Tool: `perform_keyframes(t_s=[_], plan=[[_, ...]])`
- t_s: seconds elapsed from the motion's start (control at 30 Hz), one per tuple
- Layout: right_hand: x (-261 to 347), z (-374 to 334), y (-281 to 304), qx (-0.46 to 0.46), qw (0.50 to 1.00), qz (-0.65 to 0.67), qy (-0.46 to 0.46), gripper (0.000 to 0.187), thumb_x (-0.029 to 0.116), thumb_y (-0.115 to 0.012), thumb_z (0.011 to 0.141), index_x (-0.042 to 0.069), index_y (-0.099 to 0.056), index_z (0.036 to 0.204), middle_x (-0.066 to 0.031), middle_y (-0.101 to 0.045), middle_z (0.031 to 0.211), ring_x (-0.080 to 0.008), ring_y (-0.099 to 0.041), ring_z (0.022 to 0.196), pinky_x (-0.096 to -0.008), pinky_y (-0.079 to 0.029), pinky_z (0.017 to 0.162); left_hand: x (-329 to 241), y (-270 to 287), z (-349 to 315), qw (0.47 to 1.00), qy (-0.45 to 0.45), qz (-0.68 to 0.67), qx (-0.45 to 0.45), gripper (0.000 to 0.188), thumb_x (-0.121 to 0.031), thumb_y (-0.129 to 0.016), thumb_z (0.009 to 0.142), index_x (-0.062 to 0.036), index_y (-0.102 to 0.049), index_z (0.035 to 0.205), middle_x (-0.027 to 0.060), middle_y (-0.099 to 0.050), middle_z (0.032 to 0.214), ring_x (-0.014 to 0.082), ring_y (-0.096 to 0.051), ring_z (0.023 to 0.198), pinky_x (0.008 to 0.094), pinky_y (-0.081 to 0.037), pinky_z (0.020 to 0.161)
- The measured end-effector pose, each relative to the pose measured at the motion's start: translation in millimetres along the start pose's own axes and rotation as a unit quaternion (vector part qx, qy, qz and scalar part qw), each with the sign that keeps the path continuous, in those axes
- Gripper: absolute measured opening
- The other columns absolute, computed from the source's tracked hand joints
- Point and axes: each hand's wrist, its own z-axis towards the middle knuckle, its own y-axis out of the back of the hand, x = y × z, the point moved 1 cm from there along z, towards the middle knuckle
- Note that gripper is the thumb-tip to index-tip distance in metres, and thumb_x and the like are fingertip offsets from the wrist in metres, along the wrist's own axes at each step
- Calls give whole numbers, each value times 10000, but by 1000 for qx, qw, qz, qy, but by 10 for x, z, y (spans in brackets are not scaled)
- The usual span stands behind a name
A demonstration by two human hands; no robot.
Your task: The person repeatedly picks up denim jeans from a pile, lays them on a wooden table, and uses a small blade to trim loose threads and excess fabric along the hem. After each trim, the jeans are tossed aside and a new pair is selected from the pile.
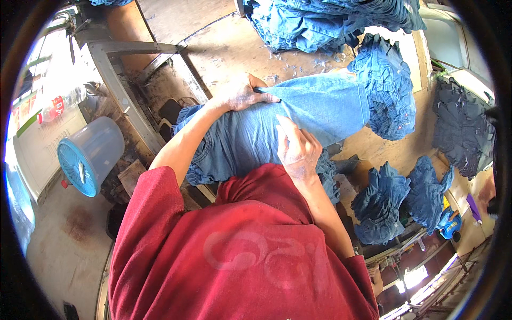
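Observation:
A pair of light blue denim trousers (330, 104) lies across in front of me, its gathered waist end at the left and a leg stretched toward the right. My left hand (242, 95) pinches a fold of the denim at the upper edge, thumb and fingers closed on it. Just below and to the right, my right hand (300, 152) rests over the same cloth with curled fingers, the index and thumb drawn together. Whatever lies between those fingertips is too small to make out. Past the trouser hem sits a bunched stack of blue denim garments (388, 88).
More denim is heaped at the far edge (330, 24). Denim bundles (381, 202) and a dark garment pile (463, 128) lie at the right. A clear bucket (101, 152) with a blue rim and a metal frame (114, 80) stand left. Another person's hand (376, 278) shows lower right.

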Motion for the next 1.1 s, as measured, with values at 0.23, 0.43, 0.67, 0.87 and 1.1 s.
perform_keyframes(t_s=[0.23,0.43,0.67,0.87,1.1], plan=[[68,56,-122,-48,997,-52,11,232,80,-765,895,118,-760,1125,-56,-749,779,-228,-688,592,-352,-555,583,99,-93,13,995,-83,-30,-49,419,-472,-858,870,-66,-831,968,108,-780,825,188,-706,702,357,-558,702],[101,224,-118,-21,995,-96,24,205,98,-777,875,149,-765,1073,-40,-663,624,-220,-670,550,-355,-536,545,103,-106,7,989,-127,-8,-78,390,-421,-859,874,-35,-808,896,123,-755,804,243,-719,718,371,-562,694],[97,-129,9,5,995,-95,17,175,96,-783,864,141,-780,1033,-42,-637,613,-224,-646,531,-359,-515,538,132,-142,24,992,-104,-11,-77,402,-448,-861,865,-50,-822,902,116,-780,835,237,-744,747,374,-579,716],[32,-559,125,3,998,-66,20,194,26,-791,841,77,-793,1029,-63,-667,655,-237,-647,533,-349,-523,555,171,-169,41,989,-114,-19,-88,441,-493,-855,861,-58,-843,935,146,-764,771,226,-696,642,376,-562,681],[2,-77,-60,-60,998,-3,17,161,60,-759,882,100,-775,1037,-55,-676,652,-236,-654,531,-349,-518,539,151,-163,27,987,-129,-12,-95,452,-495,-851,863,-52,-842,954,151,-765,778,239,-708,649,370,-564,679]])
